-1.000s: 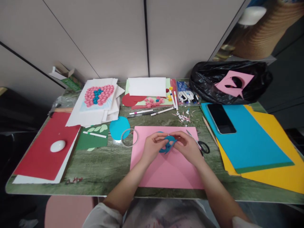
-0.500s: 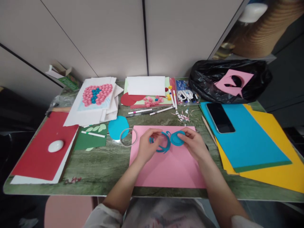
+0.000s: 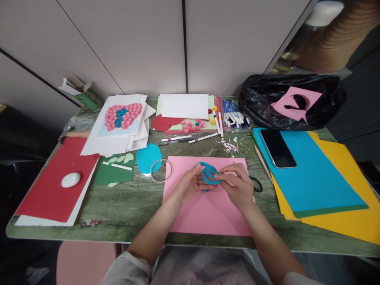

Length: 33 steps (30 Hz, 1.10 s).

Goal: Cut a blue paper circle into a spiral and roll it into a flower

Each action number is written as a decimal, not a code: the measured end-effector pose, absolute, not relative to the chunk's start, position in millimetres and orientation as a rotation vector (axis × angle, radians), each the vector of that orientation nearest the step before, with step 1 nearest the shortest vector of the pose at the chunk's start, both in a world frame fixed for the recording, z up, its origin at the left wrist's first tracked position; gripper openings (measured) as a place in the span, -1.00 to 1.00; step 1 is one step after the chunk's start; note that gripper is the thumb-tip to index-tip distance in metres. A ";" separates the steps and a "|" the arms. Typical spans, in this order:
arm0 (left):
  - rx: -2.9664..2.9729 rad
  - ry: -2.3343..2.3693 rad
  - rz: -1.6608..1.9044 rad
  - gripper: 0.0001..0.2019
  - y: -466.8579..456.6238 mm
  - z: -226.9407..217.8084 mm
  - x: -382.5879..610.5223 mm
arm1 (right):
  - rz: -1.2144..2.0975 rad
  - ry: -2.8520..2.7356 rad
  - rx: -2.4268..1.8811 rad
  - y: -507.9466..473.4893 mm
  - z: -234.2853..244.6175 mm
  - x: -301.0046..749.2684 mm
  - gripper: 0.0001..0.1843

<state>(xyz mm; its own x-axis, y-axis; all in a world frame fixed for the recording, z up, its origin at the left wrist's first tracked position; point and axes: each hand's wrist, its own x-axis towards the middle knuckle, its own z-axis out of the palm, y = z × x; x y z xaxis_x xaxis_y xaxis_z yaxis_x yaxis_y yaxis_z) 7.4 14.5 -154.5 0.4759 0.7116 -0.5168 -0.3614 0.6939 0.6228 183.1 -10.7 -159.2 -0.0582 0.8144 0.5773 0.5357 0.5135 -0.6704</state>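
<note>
Both hands meet over a pink paper sheet (image 3: 208, 213) lying on the green table. My left hand (image 3: 190, 184) and my right hand (image 3: 237, 184) each pinch a blue paper spiral strip (image 3: 209, 174), which is curled into loops between the fingertips. Scissors (image 3: 257, 184) lie just right of my right hand, partly hidden by it. A clear tape ring (image 3: 160, 170) and a blue paper circle (image 3: 148, 157) lie to the left of my left hand.
A red sheet with a white oval object (image 3: 70, 179) lies at left, a card with pink and blue paper roses (image 3: 122, 117) behind it. Markers (image 3: 190, 138) lie at the back. A phone (image 3: 277, 148) rests on blue and yellow sheets at right. A black bag (image 3: 291, 103) sits behind.
Half a second ago my hands were apart with the spiral stretched open between them. They have come together and the strip is coiled into tighter loops.
</note>
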 end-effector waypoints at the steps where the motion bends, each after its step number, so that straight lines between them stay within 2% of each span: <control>1: 0.461 0.849 0.700 -0.52 14.5 -154.8 6.8 | 0.294 -1.784 -1.119 -10.4 -158.8 182.9 -0.76; 5: 0.558 0.896 0.728 -0.65 14.7 -156.2 4.3 | 0.357 -1.903 -1.132 -9.4 -154.3 183.1 -0.74; 7: 0.575 0.917 0.723 -0.63 15.2 -156.9 3.7 | 0.572 -1.843 -1.163 -9.6 -152.5 184.3 -0.72; 11: 0.565 0.907 0.706 -0.62 16.3 -157.0 3.4 | 1.103 -1.472 -1.168 -7.6 -158.6 187.6 -0.47; 15: 0.619 0.882 0.666 -0.64 16.3 -156.6 3.6 | 1.420 -1.212 -1.236 -1.5 -170.7 187.6 -0.49; 19: 0.848 0.999 0.728 -0.67 14.0 -154.6 5.4 | 1.422 -1.164 -1.367 1.6 -173.0 184.8 -0.77; 25: 1.333 1.406 1.130 -0.78 13.7 -148.6 -2.1 | 1.350 -0.865 -1.365 3.2 -167.5 186.7 -0.74; 27: 1.246 1.382 1.068 -0.71 17.5 -151.1 -6.3 | 1.391 -0.745 -1.329 3.8 -165.0 187.4 -0.72; 31: 0.835 1.080 0.630 -0.46 23.4 -158.1 -6.3 | 1.463 -0.664 -1.304 3.4 -162.2 185.9 -0.70; 33: 0.684 0.969 0.593 -0.46 22.8 -159.3 -2.2 | 1.491 -0.711 -1.294 2.2 -163.5 184.7 -0.70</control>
